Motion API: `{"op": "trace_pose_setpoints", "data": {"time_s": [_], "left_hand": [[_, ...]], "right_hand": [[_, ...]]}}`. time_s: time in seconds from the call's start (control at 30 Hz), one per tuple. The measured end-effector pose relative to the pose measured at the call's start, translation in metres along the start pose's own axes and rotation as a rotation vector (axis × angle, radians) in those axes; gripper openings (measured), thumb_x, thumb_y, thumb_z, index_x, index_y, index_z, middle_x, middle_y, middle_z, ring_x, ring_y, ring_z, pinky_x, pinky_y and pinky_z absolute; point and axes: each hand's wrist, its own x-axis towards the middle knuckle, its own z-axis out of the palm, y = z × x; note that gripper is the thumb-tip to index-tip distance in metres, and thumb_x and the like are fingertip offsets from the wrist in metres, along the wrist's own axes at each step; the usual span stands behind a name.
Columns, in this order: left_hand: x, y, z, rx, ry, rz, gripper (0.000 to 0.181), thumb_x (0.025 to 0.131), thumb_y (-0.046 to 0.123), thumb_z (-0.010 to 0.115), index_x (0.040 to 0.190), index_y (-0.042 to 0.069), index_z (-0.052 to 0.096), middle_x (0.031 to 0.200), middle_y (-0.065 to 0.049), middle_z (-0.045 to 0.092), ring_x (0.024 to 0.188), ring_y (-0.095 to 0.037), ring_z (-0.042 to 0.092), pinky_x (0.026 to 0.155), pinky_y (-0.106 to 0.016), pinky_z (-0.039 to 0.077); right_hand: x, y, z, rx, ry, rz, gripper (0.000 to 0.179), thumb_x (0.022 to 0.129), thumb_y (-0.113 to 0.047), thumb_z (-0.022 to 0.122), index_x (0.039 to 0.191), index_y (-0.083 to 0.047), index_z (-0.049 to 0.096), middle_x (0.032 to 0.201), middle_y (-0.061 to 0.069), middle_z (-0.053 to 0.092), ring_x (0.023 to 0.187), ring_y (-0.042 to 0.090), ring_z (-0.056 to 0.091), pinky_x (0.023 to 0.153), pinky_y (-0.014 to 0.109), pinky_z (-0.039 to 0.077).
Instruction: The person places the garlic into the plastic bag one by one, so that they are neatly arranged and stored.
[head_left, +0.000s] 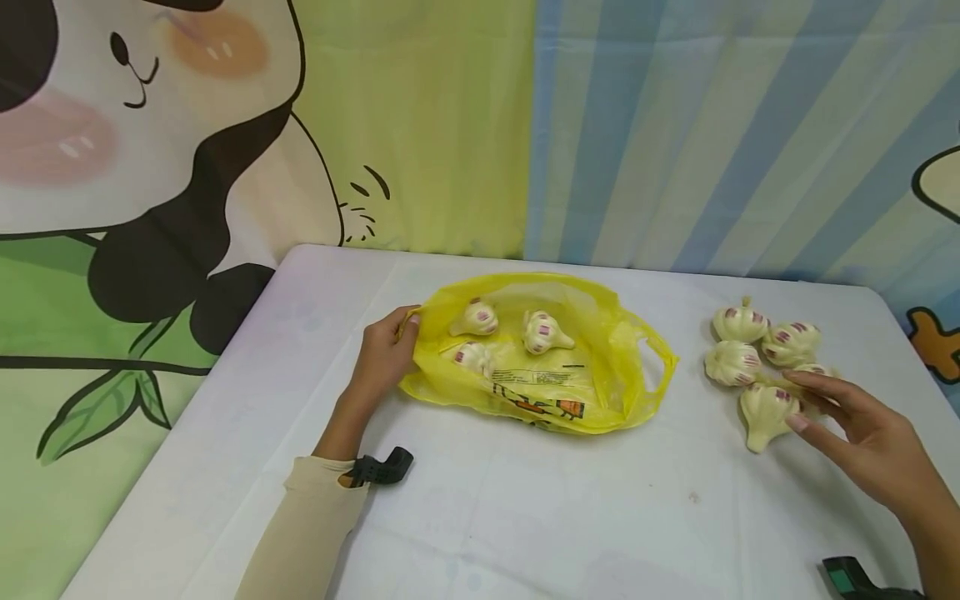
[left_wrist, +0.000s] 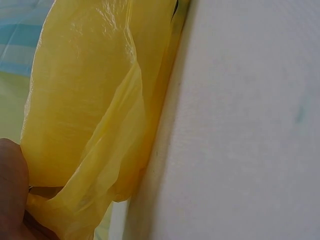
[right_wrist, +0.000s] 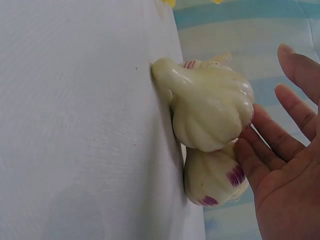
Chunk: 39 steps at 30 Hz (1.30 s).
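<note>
A yellow plastic bag (head_left: 600, 392) lies with its mouth spread, and three garlic bulbs (head_left: 543, 332) rest inside it. At the bag's left end my left hand (head_left: 386, 350) pinches the rim between thumb and fingers; the left wrist view has the thumb (left_wrist: 12, 185) against the yellow film. On the right, my right hand (head_left: 862, 429) reaches over a cluster of several pale garlic bulbs (head_left: 733, 364) with purple marks. Its fingers are spread and fairly straight, with fingertips right at the nearest bulbs (right_wrist: 215, 105) in the right wrist view. One bulb is partly hidden behind this hand.
Everything stands on a white-covered table (head_left: 540, 508). A printed curtain (head_left: 420, 125) hangs behind its far edge. The bag's handle loop (head_left: 656, 367) points toward the garlic cluster. Black straps with small devices sit on both wrists.
</note>
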Motion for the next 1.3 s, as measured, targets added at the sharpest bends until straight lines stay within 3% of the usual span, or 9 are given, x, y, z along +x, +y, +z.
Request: {"op": "trace_pose_setpoints", "data": {"time_s": [0.4, 0.5, 0.73, 0.83, 1.03, 1.3], "left_hand": [[0.000, -0.002, 0.000, -0.014, -0.004, 0.013, 0.036, 0.103, 0.025, 0.047, 0.127, 0.004, 0.063, 0.123, -0.010, 0.064, 0.117, -0.020, 0.057, 0.098, -0.039, 0.046], [0.000, -0.002, 0.000, -0.016, -0.011, 0.014, 0.035, 0.103, 0.025, 0.047, 0.127, 0.004, 0.063, 0.122, -0.010, 0.065, 0.117, -0.020, 0.057, 0.098, -0.039, 0.045], [-0.001, -0.001, 0.000, -0.012, -0.012, 0.007, 0.035, 0.103, 0.024, 0.047, 0.127, 0.004, 0.063, 0.122, -0.011, 0.065, 0.116, -0.021, 0.058, 0.097, -0.041, 0.046], [0.000, -0.001, -0.001, -0.013, -0.009, 0.013, 0.035, 0.103, 0.024, 0.047, 0.127, 0.003, 0.063, 0.122, -0.012, 0.065, 0.115, -0.022, 0.059, 0.096, -0.042, 0.047], [0.000, -0.001, -0.001, -0.008, -0.008, 0.017, 0.034, 0.103, 0.024, 0.047, 0.126, 0.005, 0.064, 0.121, -0.010, 0.065, 0.113, -0.019, 0.059, 0.096, -0.040, 0.047], [0.000, -0.002, -0.001, -0.012, -0.004, 0.018, 0.034, 0.103, 0.023, 0.048, 0.125, 0.004, 0.064, 0.119, -0.010, 0.066, 0.109, -0.019, 0.061, 0.093, -0.040, 0.049]], "right_hand": [[0.003, 0.006, 0.004, -0.058, -0.060, 0.029, 0.060, 0.090, -0.002, 0.068, 0.144, -0.005, 0.043, 0.137, -0.019, 0.041, 0.121, -0.018, 0.029, 0.093, -0.001, 0.025], [0.004, 0.007, 0.004, -0.087, -0.078, 0.050, 0.060, 0.091, -0.005, 0.068, 0.145, -0.004, 0.042, 0.139, -0.011, 0.042, 0.114, -0.021, 0.030, 0.090, -0.002, 0.025], [0.005, 0.009, 0.006, -0.101, -0.156, 0.115, 0.066, 0.090, -0.010, 0.070, 0.147, -0.004, 0.038, 0.139, 0.024, 0.042, 0.107, -0.024, 0.027, 0.087, -0.003, 0.024], [0.006, 0.009, 0.007, -0.099, -0.161, 0.119, 0.068, 0.091, -0.010, 0.070, 0.149, -0.005, 0.035, 0.137, 0.028, 0.042, 0.106, -0.024, 0.026, 0.088, -0.004, 0.022], [0.004, 0.011, 0.009, -0.101, -0.168, 0.145, 0.069, 0.092, -0.015, 0.069, 0.151, -0.007, 0.034, 0.144, 0.027, 0.037, 0.112, -0.024, 0.023, 0.088, -0.004, 0.020], [0.004, 0.017, 0.014, -0.096, -0.153, 0.115, 0.071, 0.091, -0.016, 0.071, 0.150, -0.006, 0.034, 0.150, 0.014, 0.032, 0.112, -0.024, 0.022, 0.086, -0.004, 0.021]]}}
